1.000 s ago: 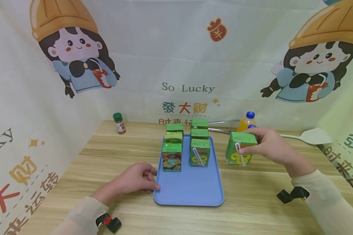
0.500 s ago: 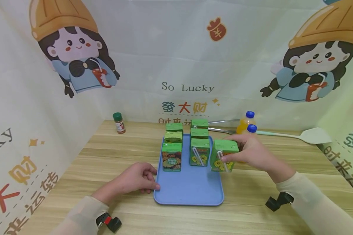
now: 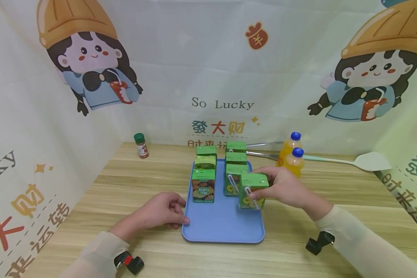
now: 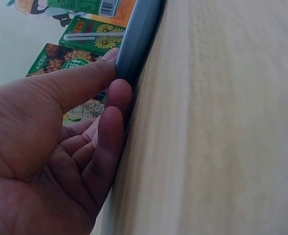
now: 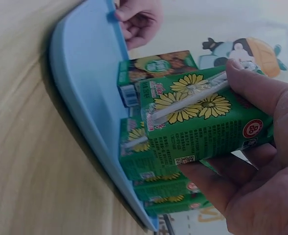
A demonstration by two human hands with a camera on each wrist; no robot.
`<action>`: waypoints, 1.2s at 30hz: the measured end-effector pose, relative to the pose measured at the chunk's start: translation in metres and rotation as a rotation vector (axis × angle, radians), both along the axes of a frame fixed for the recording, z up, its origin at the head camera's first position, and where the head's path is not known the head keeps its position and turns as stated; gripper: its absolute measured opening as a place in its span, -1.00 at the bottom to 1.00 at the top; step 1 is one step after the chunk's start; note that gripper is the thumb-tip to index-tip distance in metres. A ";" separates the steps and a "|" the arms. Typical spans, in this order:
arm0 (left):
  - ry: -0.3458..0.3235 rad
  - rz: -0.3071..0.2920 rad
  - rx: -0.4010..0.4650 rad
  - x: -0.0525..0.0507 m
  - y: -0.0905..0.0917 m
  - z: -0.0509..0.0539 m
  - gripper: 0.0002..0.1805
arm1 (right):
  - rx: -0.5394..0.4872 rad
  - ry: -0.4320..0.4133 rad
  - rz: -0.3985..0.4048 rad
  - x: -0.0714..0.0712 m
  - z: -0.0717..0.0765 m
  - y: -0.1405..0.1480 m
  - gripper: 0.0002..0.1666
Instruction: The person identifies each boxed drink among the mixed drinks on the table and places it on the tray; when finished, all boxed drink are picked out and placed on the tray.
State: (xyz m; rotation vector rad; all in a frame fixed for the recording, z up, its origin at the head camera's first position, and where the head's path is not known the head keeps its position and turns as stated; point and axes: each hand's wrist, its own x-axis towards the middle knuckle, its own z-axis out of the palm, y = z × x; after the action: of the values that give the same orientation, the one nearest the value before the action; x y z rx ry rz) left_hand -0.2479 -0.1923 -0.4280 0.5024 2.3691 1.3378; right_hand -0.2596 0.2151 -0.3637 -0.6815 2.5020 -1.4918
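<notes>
My right hand [image 3: 290, 189] grips a green drink carton [image 5: 197, 120] with yellow flowers and a white straw on its front. Thumb on the front and fingers behind, it holds this carton over the right side of a blue tray [image 3: 219, 227]. In the right wrist view the carton is tilted and apart from the tray floor. My left hand [image 3: 163, 210] pinches the tray's left rim, thumb on top; some fingers are curled against the table. On the tray stand two columns of cartons, a pineapple carton [image 3: 203, 191] at the left front and a flower carton [image 3: 230, 181] partly hidden behind the held one.
Two orange drink bottles [image 3: 293, 164] with blue caps stand right of the tray. Behind lie metal utensils [image 3: 260, 155] and a pale spatula [image 3: 372, 161]. A green-capped spice jar [image 3: 141, 146] stands back left. A printed cloth [image 3: 160, 77] hangs around the table.
My right hand has carried the drink carton leftward and nearer, from beside the tray to over its right side, uncovering the bottles. My left hand has stayed at the rim.
</notes>
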 end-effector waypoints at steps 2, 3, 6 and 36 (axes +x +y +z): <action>-0.001 0.000 0.002 0.000 0.000 0.000 -0.34 | -0.003 -0.005 0.003 0.000 -0.002 -0.004 -0.38; -0.001 -0.001 0.002 0.000 0.000 0.000 -0.34 | -0.002 -0.007 0.003 -0.001 -0.003 -0.006 -0.39; 0.000 -0.002 0.001 0.000 0.000 0.000 -0.34 | 0.012 -0.008 0.005 -0.001 -0.006 -0.012 -0.38; -0.008 -0.006 0.015 -0.001 0.000 -0.002 -0.33 | 0.046 0.002 -0.033 -0.009 -0.034 -0.041 -0.33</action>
State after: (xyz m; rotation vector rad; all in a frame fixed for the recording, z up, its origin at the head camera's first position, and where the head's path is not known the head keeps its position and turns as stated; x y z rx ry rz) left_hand -0.2493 -0.1922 -0.4295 0.5073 2.3514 1.3528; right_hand -0.2686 0.1741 -0.3972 -0.6381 2.5524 -1.4396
